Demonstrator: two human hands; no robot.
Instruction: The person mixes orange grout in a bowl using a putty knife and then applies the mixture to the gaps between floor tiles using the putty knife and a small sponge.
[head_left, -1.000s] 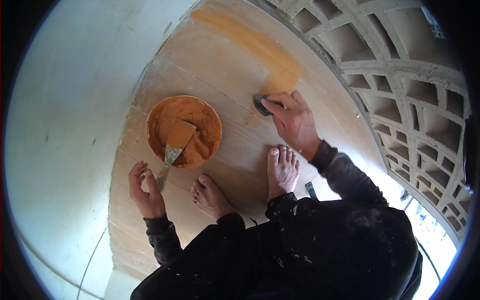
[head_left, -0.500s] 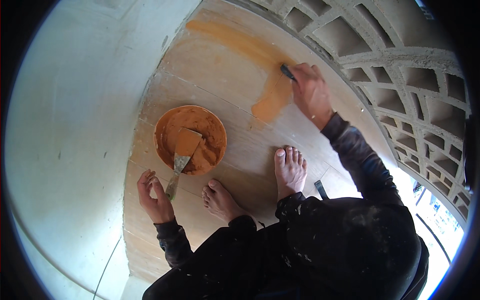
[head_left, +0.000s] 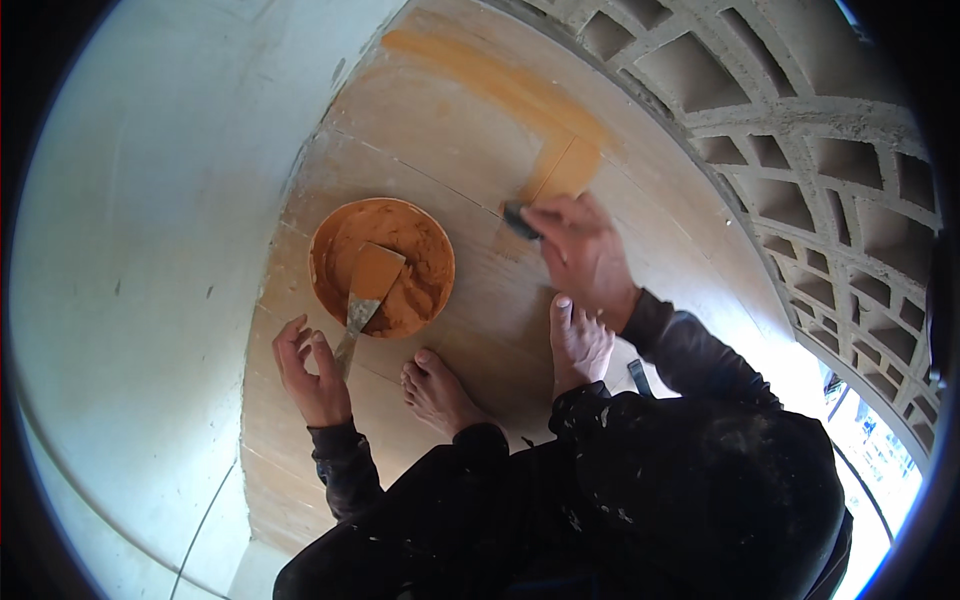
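My right hand (head_left: 588,250), slightly blurred, grips a small dark spreader (head_left: 519,221) and presses it near a seam of the tiled floor. Just beyond it lies a band of orange grout paste (head_left: 490,80), with a shorter branch running back toward my hand. To the left stands a round tub (head_left: 449,250) of the same thick paste. A putty knife (head_left: 361,310) rests in that tub, its blade coated orange and its handle slanting toward me. My left hand (head_left: 313,378) hovers beside the handle, fingers loosely bent and apart, holding nothing.
A pale wall (head_left: 150,250) rises along the left. On the right, a grey openwork block wall (head_left: 800,150) curves past the floor's edge. My bare feet (head_left: 580,345) stand between the tub and my right arm. A dark-handled tool (head_left: 640,378) lies by the right foot.
My right hand has drawn the spreader toward me and left, along the short orange branch, whose near end now looks thinned to a faint smear. The left hand has barely moved.
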